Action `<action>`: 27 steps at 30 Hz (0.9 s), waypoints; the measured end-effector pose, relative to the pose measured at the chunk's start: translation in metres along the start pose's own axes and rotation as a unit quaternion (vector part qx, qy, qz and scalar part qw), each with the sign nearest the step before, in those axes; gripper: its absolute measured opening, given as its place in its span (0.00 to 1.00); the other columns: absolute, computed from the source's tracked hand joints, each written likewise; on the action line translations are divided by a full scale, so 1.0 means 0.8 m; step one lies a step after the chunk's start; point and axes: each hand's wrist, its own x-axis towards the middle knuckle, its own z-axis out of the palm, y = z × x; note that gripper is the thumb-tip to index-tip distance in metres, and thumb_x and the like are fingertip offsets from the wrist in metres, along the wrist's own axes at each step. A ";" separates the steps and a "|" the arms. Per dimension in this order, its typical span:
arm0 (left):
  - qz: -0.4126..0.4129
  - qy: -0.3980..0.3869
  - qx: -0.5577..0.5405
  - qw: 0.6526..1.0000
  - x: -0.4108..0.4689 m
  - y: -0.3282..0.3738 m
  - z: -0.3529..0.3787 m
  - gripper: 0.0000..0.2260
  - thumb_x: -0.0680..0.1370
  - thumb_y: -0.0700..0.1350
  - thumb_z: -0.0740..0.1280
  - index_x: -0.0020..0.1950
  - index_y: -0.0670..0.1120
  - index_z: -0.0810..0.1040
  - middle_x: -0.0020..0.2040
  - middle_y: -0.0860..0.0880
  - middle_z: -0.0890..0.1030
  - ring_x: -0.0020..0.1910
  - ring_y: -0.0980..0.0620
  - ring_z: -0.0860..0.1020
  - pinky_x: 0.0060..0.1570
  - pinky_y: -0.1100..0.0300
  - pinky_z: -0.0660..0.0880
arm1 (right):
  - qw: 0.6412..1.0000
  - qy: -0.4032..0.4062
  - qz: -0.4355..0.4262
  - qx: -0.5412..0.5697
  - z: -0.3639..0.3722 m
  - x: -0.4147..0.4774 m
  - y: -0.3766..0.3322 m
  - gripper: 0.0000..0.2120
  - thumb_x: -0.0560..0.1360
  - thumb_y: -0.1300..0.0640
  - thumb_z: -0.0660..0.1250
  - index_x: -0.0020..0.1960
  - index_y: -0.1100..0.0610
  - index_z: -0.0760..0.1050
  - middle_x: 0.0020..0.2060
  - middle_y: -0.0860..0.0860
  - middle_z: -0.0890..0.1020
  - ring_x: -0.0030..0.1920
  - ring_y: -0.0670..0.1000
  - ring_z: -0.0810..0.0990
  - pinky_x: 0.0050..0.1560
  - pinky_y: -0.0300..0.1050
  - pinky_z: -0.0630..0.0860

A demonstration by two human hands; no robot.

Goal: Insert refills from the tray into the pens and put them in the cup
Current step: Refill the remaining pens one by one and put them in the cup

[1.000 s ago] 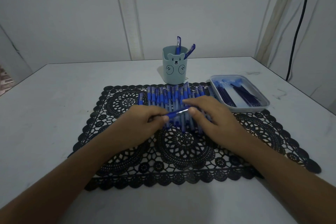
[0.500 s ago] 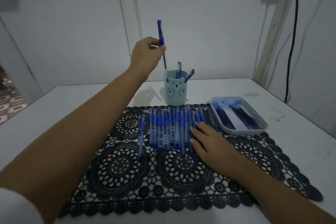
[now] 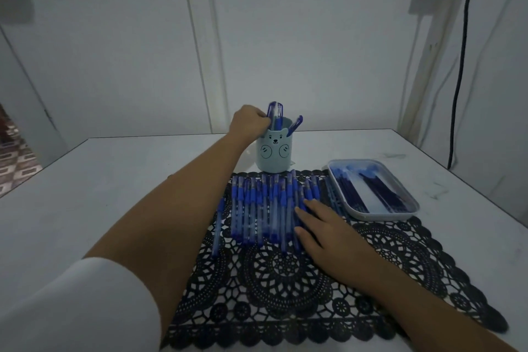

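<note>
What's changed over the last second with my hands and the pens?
The left hand carried the pen from the mat up and then down into the cup; it still grips the pen's top. The right hand let go and rests flat on the row of pens. Cup and tray stayed put.

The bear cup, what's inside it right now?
Three blue pens stick up from the bear cup; the left hand grips the leftmost pen at the rim. Their lower ends and the cup's bottom are hidden by its wall.
</note>
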 end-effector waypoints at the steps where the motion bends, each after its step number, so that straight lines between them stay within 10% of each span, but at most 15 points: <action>1: 0.010 -0.005 -0.006 1.000 -0.002 -0.002 -0.002 0.07 0.74 0.38 0.62 0.44 0.44 0.79 0.41 0.45 0.76 0.41 0.50 0.72 0.42 0.60 0.69 | 1.000 -0.001 0.001 0.001 0.000 0.000 0.000 0.24 0.80 0.48 0.50 0.74 0.55 0.57 0.73 0.49 0.57 0.72 0.48 0.55 0.63 0.30 0.44; 5: 0.044 0.036 -0.006 0.998 -0.019 -0.010 -0.019 0.13 0.76 0.41 0.62 0.60 0.43 0.76 0.52 0.49 0.76 0.50 0.55 0.72 0.50 0.64 0.66 | 1.000 -0.006 0.005 0.003 -0.001 0.000 -0.002 0.24 0.80 0.48 0.50 0.74 0.55 0.56 0.73 0.49 0.56 0.72 0.47 0.54 0.64 0.31 0.45; 21: -0.067 -0.088 0.281 0.953 -0.168 -0.105 -0.048 0.09 0.76 0.51 0.61 0.52 0.46 0.72 0.44 0.51 0.77 0.42 0.52 0.76 0.37 0.59 0.69 | 1.000 -0.006 0.014 0.010 -0.002 0.000 -0.004 0.23 0.79 0.49 0.51 0.72 0.56 0.60 0.71 0.50 0.62 0.70 0.48 0.58 0.61 0.29 0.47; 27: -0.042 -0.067 0.336 0.938 -0.173 -0.088 -0.055 0.07 0.76 0.44 0.60 0.47 0.42 0.75 0.40 0.48 0.77 0.39 0.50 0.75 0.33 0.59 0.69 | 0.999 0.011 0.026 0.043 -0.002 -0.001 -0.003 0.21 0.80 0.51 0.53 0.71 0.56 0.63 0.70 0.50 0.65 0.70 0.48 0.59 0.72 0.44 0.51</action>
